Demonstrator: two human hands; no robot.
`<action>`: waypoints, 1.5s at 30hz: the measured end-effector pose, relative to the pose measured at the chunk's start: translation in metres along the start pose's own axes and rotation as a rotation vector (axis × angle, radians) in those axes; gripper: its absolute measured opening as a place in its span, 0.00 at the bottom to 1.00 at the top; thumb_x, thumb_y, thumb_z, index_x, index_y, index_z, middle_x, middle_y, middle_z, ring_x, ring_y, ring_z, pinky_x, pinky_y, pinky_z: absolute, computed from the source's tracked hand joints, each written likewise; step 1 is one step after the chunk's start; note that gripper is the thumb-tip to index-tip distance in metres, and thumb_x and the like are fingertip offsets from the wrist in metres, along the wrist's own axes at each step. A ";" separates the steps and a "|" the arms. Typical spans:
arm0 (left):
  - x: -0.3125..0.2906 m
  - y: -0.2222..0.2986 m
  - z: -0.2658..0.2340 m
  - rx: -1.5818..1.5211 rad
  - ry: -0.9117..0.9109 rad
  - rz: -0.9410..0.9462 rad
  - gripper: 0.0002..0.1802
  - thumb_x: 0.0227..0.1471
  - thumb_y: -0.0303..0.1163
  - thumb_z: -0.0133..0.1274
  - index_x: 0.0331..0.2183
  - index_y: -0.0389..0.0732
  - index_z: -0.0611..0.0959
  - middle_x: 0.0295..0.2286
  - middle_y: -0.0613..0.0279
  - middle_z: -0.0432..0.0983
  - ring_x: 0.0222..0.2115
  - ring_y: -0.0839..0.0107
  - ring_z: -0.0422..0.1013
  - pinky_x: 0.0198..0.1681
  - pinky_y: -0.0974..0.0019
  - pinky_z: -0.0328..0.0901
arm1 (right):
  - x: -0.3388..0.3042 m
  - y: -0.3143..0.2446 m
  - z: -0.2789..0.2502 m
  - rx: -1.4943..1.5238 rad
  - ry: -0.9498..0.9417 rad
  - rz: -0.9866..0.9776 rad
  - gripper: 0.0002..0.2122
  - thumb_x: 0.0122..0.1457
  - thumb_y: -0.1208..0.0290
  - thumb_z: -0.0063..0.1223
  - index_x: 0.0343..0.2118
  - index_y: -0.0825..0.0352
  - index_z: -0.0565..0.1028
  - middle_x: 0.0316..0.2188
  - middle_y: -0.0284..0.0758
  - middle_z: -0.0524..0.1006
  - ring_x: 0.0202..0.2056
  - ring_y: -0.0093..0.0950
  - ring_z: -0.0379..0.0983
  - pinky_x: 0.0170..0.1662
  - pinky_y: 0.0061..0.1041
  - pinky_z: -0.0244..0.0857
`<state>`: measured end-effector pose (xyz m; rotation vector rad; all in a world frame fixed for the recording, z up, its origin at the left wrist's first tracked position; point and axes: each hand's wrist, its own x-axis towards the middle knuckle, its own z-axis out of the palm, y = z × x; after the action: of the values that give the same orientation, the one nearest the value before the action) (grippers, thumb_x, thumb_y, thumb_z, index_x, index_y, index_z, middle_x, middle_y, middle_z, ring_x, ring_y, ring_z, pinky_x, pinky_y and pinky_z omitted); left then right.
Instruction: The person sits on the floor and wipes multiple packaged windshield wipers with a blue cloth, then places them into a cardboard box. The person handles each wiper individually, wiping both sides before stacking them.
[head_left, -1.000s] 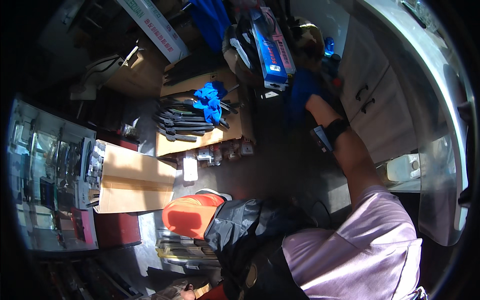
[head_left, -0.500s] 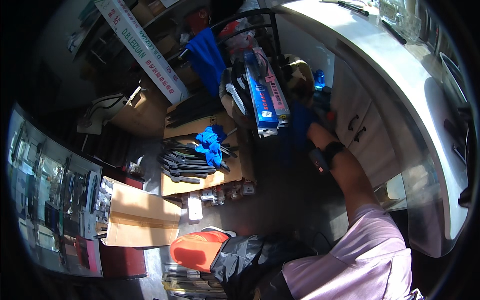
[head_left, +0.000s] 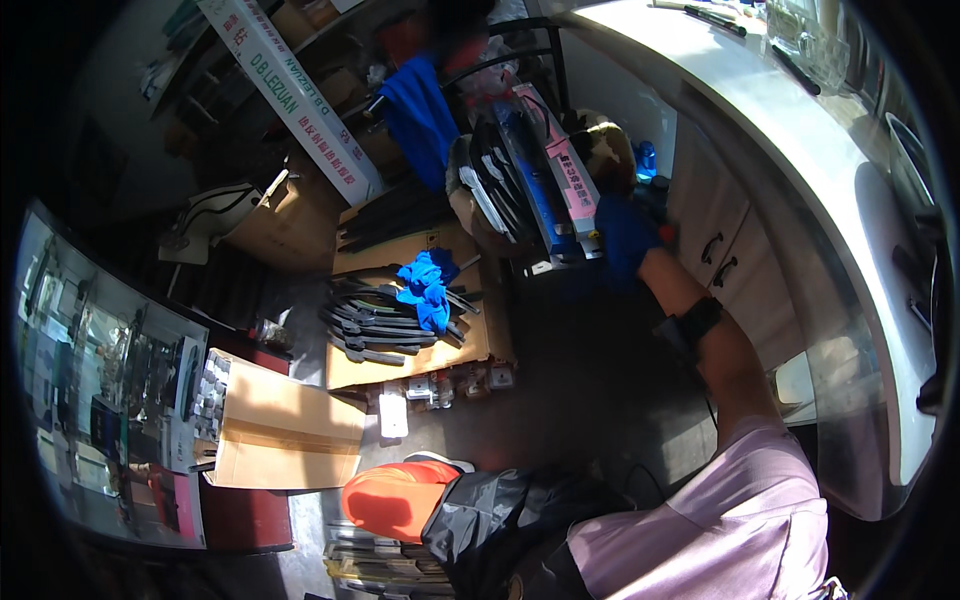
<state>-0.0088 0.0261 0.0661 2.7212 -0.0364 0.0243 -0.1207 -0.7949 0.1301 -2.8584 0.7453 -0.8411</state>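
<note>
My right hand, in a blue glove, is beside the right edge of a long pink box. Shadow hides its fingers, so I cannot tell whether they touch the box or how they are bent. A black band is on that wrist. Left of the pink box lies a long dark-blue package. Several black wiper blades lean beside it, all piled on a chair with a black frame. My left hand is out of view.
Flattened cardboard bears several wiper blades and a crumpled blue cloth. An open carton stands at left by a glass display case. A white counter curves along the right. My orange shoe is below.
My right hand has moved up and slightly right, closer to the pink box. The bright blue box that lay on the pile no longer shows its printed front face; a darker blue package shows there.
</note>
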 end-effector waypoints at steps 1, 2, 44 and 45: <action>-0.001 0.011 -0.006 -0.006 0.009 0.040 0.18 0.55 0.36 0.53 0.43 0.34 0.78 0.33 0.51 0.77 0.30 0.63 0.73 0.35 0.63 0.69 | -0.008 0.004 0.004 -0.066 -0.019 -0.003 0.13 0.45 0.70 0.58 0.35 0.66 0.74 0.31 0.43 0.74 0.36 0.40 0.73 0.40 0.30 0.68; -0.002 0.024 -0.012 -0.013 0.022 0.093 0.18 0.55 0.36 0.53 0.43 0.34 0.77 0.33 0.51 0.77 0.30 0.63 0.73 0.35 0.63 0.69 | -0.014 -0.001 -0.001 -0.006 -0.027 -0.015 0.12 0.45 0.70 0.58 0.34 0.66 0.74 0.31 0.42 0.74 0.35 0.39 0.73 0.40 0.30 0.68; -0.062 0.154 -0.038 -1.362 0.107 0.066 0.54 0.39 0.46 0.64 0.60 0.30 0.55 0.41 0.56 0.70 0.33 0.73 0.69 0.32 0.72 0.65 | 0.025 -0.398 0.026 0.488 -0.160 -0.571 0.12 0.45 0.61 0.57 0.22 0.66 0.77 0.21 0.45 0.74 0.27 0.40 0.74 0.28 0.31 0.64; -0.066 0.152 -0.036 -1.349 0.117 0.022 0.56 0.37 0.47 0.64 0.59 0.29 0.56 0.45 0.54 0.70 0.39 0.70 0.70 0.39 0.69 0.67 | 0.038 -0.389 0.031 0.394 -0.120 -0.562 0.11 0.44 0.61 0.58 0.22 0.66 0.77 0.21 0.45 0.74 0.27 0.40 0.73 0.28 0.31 0.64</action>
<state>-0.0796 -0.0965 0.1593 1.3673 -0.0311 0.1167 0.0918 -0.4726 0.1994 -2.7279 -0.2389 -0.7437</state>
